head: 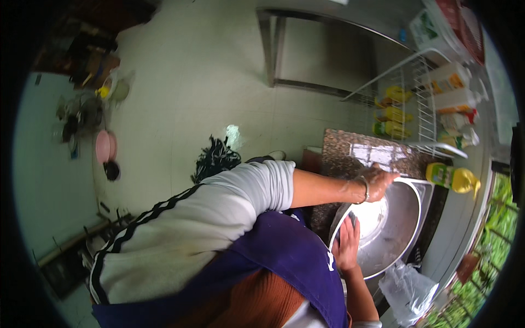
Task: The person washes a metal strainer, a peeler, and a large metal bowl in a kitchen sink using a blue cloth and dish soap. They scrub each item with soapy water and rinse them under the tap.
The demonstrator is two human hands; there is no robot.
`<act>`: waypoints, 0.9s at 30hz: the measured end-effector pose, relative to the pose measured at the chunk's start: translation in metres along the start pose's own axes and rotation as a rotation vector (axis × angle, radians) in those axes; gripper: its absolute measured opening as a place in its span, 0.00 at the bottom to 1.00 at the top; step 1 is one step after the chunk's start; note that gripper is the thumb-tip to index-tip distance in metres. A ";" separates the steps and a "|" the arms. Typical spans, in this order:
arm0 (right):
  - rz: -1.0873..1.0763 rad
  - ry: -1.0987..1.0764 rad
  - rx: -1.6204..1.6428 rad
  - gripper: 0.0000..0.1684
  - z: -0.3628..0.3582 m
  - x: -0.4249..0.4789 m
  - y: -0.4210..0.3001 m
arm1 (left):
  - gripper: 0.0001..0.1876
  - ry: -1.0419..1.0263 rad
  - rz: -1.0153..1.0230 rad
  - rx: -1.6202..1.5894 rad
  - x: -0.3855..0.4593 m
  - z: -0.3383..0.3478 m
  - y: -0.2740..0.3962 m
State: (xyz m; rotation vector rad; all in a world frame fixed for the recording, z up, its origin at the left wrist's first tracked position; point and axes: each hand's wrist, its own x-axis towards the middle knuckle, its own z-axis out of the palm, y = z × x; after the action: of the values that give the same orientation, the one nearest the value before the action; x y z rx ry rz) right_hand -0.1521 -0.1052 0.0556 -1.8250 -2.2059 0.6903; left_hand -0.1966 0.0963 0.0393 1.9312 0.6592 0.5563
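A large round stainless-steel basin (404, 221) sits tilted at the sink (426, 205), its inside wet and bright with glare. At the basin's upper edge, my left hand (378, 182), with a bracelet at the wrist, is closed on the rim. Inside the near wall lies my right hand (348, 245), fingers stretched upward and pressed on a grey scouring pad (352, 218), mostly hidden under them. A yellow detergent bottle (451, 178) stands beyond the rim. Below the basin is a crumpled clear plastic bag (410, 293).
A speckled granite counter (338, 149) adjoins the sink. A white wire rack (426, 106) stands near several bottles. A metal-framed table (270, 49) is at the top. On the floor are a mop head (215, 160) and a pink basin (106, 146). A barred window (492, 238) lies at right.
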 end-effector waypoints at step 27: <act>0.246 0.448 0.177 0.26 0.095 0.016 0.099 | 0.22 0.467 -1.029 -0.114 -0.253 -0.077 -0.290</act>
State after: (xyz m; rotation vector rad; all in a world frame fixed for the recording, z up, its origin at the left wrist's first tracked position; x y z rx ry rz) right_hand -0.1100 -0.0986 -0.0764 -1.9463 -1.6086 0.4429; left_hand -0.4943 0.0882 -0.2165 1.1112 1.7168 0.3482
